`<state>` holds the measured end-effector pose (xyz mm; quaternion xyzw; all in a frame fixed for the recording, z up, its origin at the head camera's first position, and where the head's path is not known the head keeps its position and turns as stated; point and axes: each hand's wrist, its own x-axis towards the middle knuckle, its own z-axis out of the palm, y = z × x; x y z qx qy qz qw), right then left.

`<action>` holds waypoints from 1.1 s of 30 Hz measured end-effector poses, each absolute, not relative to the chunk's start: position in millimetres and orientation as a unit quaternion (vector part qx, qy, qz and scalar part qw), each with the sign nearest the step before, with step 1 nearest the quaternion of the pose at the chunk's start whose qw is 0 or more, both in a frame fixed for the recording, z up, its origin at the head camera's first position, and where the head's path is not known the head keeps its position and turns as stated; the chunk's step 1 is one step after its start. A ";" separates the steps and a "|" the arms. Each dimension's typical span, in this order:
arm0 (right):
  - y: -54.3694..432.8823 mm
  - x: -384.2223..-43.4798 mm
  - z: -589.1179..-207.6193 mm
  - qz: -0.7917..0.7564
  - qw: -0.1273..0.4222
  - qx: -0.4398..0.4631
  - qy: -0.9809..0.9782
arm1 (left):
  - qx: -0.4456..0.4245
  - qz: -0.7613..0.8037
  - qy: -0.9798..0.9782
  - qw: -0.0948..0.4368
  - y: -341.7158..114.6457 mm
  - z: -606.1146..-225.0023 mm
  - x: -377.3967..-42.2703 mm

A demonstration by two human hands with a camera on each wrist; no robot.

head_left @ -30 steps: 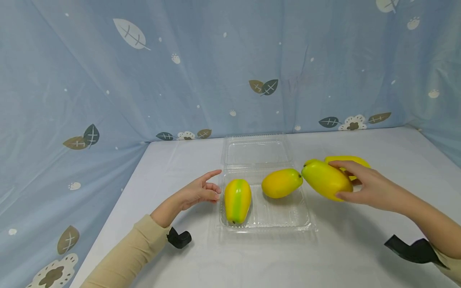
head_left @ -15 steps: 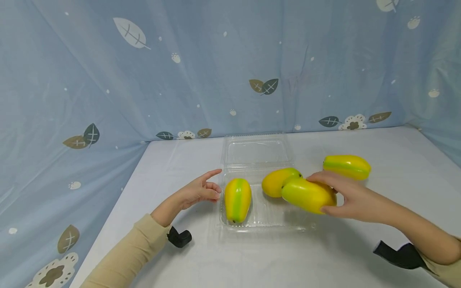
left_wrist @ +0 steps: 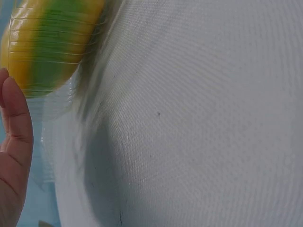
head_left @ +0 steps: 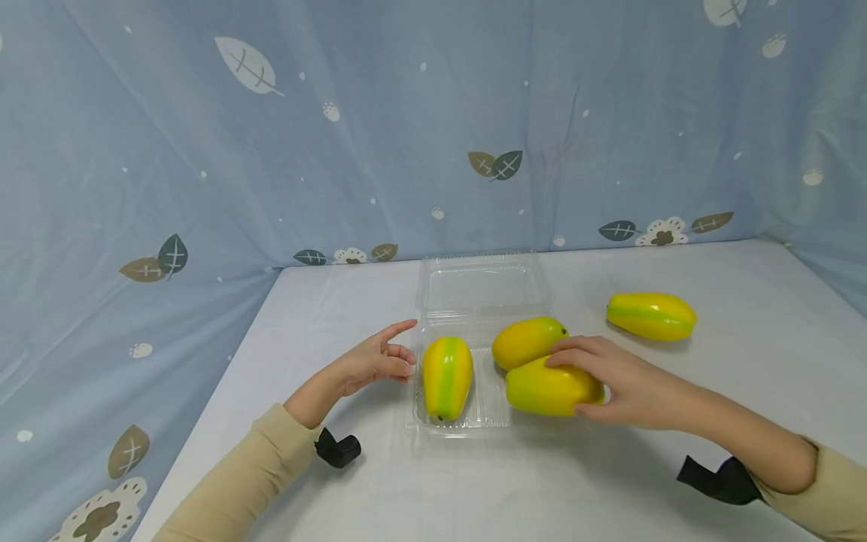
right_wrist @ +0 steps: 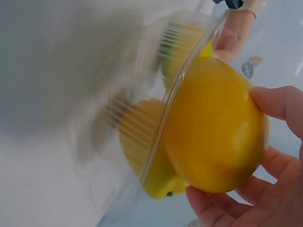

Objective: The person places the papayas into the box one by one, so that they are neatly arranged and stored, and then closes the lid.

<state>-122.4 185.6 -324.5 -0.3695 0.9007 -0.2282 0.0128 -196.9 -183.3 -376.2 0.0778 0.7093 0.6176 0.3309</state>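
Observation:
My right hand grips a smooth yellow-green papaya between fingers and thumb, over the right front of a clear plastic clamshell box. In the right wrist view the held papaya overlaps the box's rim. Just behind it, a second papaya lies slanted in the box. Another, green-striped papaya stands lengthwise at the box's left side. My left hand is beside the left wall, index finger extended and the others loosely bent, holding nothing. The left wrist view shows its fingers close to the box wall.
One more papaya lies on the white tablecloth at the back right. The box's lid is folded back towards the blue patterned curtain. Black straps hang from both wrists.
My right hand has carried its papaya left and towards the front, from beside the box to over its right front. This uncovers the papaya at the back right. My left hand stays put.

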 end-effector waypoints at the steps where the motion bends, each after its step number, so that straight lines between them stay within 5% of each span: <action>1: 183.9 -122.4 -324.7 -0.222 0.012 -0.375 0.900 | 0.078 0.617 0.709 0.331 -183.6 -376.8 -197.0; 33: 164.7 -126.6 -331.1 -0.182 0.050 -0.400 0.897 | 0.081 0.621 0.703 0.336 -182.2 -376.7 -196.2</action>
